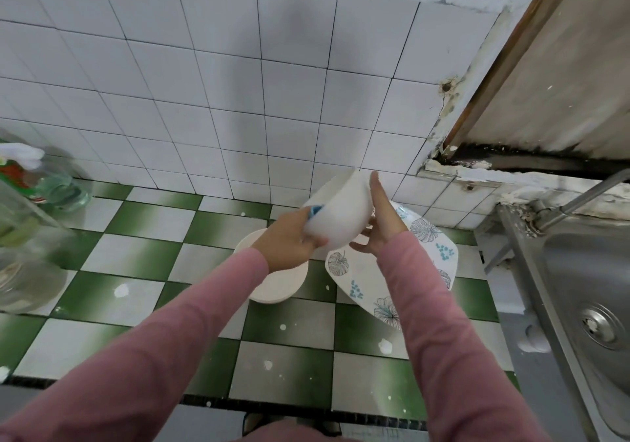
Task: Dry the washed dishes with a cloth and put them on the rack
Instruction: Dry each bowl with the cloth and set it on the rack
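Observation:
A white bowl [342,213] is held tilted in the air above the counter, its opening turned up and to the left. My left hand [288,243] grips its left side, with a blue cloth [315,211] pressed between the fingers and the bowl. On the bowl's right side my right hand [381,220] rests with fingers stretched flat. Below them a white plate with a leaf pattern [361,271] lies on the counter, and a cream round dish [276,283] sits left of it, partly hidden by my left arm.
The counter [143,254] has green and white checked tiles and ends at a white tiled wall. A steel sink [593,305] with a tap [579,199] is at the right. Glass jars and a bottle [34,182] stand at the left edge.

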`<state>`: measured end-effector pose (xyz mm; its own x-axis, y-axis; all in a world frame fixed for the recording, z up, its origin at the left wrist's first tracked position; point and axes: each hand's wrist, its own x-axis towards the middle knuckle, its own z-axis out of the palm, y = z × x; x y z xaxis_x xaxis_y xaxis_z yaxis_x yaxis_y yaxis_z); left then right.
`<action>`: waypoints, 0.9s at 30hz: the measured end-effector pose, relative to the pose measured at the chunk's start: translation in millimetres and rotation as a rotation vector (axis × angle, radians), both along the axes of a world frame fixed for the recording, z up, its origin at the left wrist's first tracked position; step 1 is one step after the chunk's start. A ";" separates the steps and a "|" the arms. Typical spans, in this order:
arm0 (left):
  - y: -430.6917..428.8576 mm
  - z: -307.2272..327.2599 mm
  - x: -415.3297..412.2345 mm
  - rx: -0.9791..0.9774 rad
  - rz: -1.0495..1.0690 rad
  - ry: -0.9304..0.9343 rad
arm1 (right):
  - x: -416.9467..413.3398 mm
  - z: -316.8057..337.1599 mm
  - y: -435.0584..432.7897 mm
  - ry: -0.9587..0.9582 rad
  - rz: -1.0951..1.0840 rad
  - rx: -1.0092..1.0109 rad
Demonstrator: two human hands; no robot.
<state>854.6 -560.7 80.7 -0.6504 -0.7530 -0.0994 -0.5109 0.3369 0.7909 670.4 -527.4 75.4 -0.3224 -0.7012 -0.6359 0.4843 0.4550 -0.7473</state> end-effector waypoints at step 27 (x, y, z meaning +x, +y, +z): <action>-6.1 -10.3 17.8 0.745 0.846 0.910 | 15.2 36.1 20.0 -0.413 -0.459 -0.494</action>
<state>872.4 -566.7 70.4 -0.0957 -0.8954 -0.4349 0.4214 -0.4323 0.7972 685.6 -507.4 111.5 -0.4536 -0.7879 -0.4166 0.8255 -0.1953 -0.5296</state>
